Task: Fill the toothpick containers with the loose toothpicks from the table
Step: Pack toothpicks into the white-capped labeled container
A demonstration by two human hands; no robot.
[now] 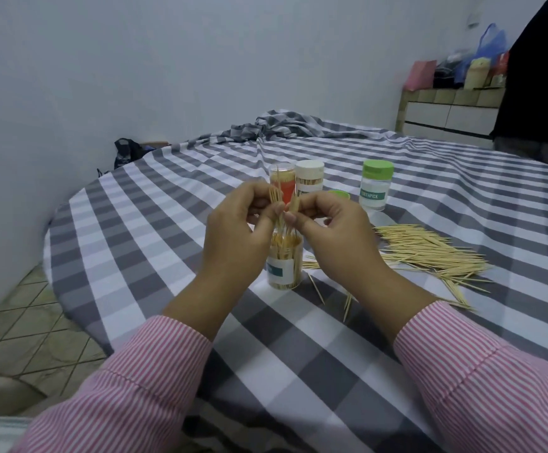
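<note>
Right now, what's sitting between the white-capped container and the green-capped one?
In the head view, a loose green lid lies between the white-capped container and the green-capped container, partly hidden behind the right hand.

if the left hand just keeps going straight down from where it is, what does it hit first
Probably the open container half full of toothpicks, directly beneath the left hand; depth is hard to judge.

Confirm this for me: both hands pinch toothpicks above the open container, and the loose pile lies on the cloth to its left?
Not quite. The head view shows the loose pile right of the open container, not left. Both the left hand and right hand do pinch toothpicks above it.
</note>
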